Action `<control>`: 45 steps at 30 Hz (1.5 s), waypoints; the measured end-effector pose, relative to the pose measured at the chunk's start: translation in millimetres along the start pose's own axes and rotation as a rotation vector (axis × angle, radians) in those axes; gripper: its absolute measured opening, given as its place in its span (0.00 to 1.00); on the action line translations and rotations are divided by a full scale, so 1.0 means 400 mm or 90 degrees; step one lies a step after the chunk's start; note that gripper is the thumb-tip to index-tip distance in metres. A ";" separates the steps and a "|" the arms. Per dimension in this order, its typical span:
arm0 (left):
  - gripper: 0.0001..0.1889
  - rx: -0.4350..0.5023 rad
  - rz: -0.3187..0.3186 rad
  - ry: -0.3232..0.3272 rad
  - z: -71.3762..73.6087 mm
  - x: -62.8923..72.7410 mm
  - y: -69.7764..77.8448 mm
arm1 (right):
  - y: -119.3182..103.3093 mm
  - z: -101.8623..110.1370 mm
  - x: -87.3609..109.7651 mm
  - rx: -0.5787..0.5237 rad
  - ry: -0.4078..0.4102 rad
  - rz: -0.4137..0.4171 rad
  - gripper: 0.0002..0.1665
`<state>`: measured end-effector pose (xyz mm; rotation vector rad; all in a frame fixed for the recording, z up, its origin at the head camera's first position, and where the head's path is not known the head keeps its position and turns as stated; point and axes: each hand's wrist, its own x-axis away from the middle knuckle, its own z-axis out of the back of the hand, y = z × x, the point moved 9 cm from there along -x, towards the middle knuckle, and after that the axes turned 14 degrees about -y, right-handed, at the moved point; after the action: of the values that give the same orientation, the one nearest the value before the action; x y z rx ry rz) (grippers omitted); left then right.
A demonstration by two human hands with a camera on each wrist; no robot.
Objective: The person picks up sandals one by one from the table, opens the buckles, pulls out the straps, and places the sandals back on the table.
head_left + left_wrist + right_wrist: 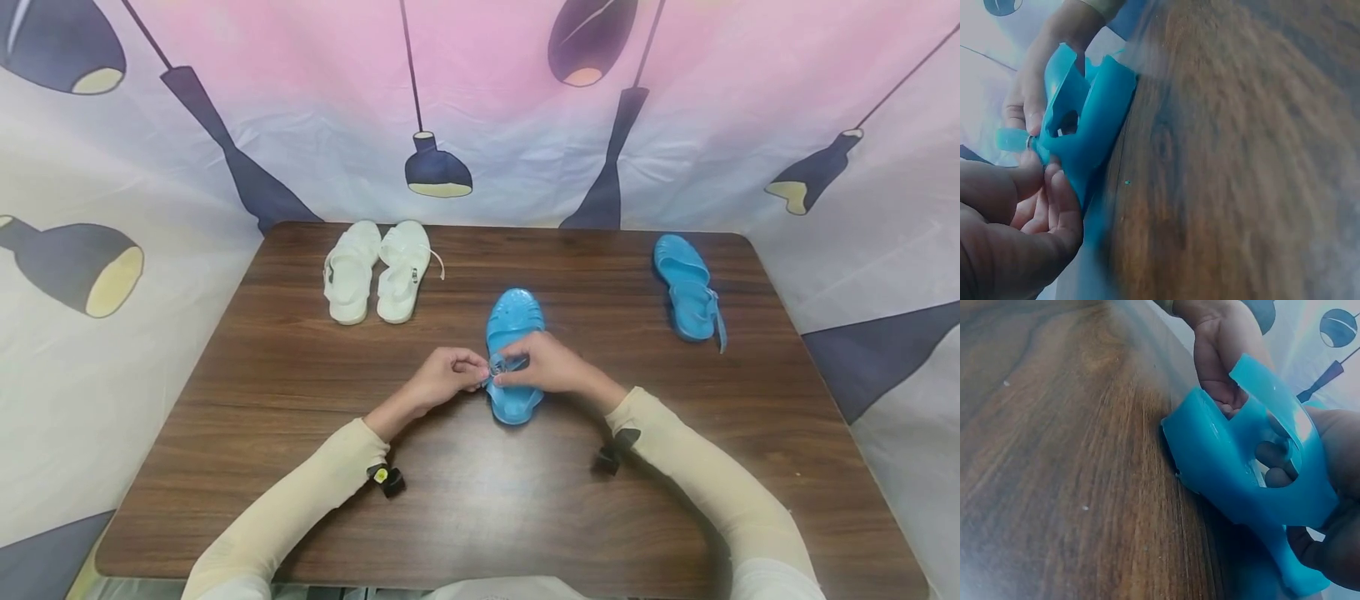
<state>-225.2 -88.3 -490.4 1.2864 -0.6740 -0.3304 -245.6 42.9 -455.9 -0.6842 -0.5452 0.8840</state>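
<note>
A blue jelly sandal (pixel 514 312) lies on the table between the two hands, toe pointing to the back. My left hand (pixel 448 377) pinches the sandal's strap at its left side, close by a small metal buckle (pixel 497 367). From the other side, my right hand (pixel 551 364) reaches over the sandal, thumb and fingers bent around the strap near the same buckle. In the left wrist view the pale blue strap end (pixel 1012 140) sticks out past the fingertips. The sandal's heel part (pixel 1200 440) shows in the right wrist view, with fingers visible through its side opening.
Another blue sandal (pixel 688 287), its strap hanging loose, lies at the back right of the brown wooden table (pixel 480 500). A pair of white sandals (pixel 348 283) stands at the back left. Behind the table hangs a cloth (pixel 510 167) printed with lamps.
</note>
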 end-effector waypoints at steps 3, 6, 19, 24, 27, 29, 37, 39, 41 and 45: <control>0.09 0.018 0.018 -0.021 -0.006 0.006 -0.004 | 0.004 -0.002 0.003 0.001 0.006 -0.009 0.19; 0.09 0.027 0.026 -0.050 -0.014 0.010 -0.007 | 0.008 -0.002 0.004 0.002 0.010 -0.014 0.22; 0.07 0.017 0.010 0.000 0.000 -0.003 -0.001 | -0.001 0.001 -0.001 0.000 -0.005 0.002 0.14; 0.06 -0.087 -0.024 0.031 0.007 0.005 0.034 | -0.003 0.003 0.000 -0.002 0.006 -0.002 0.10; 0.06 -0.121 -0.021 0.047 0.006 0.016 0.046 | -0.005 0.003 -0.001 0.000 0.012 -0.002 0.10; 0.06 -0.140 -0.019 0.056 0.004 0.024 0.054 | -0.005 0.004 -0.003 0.003 0.016 -0.003 0.10; 0.07 -0.149 -0.026 0.082 0.006 0.034 0.067 | -0.004 0.007 -0.007 0.015 0.012 0.001 0.09; 0.07 -0.143 -0.026 0.082 0.007 0.034 0.066 | -0.003 0.009 -0.005 0.011 0.014 0.004 0.09; 0.07 -0.136 -0.023 0.081 0.008 0.032 0.062 | -0.001 0.011 -0.004 0.006 0.018 0.009 0.08; 0.06 -0.116 -0.001 0.069 0.008 0.027 0.047 | 0.004 0.009 -0.001 -0.003 0.028 0.012 0.09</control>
<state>-221.7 -92.0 -469.2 1.1224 -0.5381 -0.3147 -249.1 44.4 -454.8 -0.7121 -0.5022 0.8830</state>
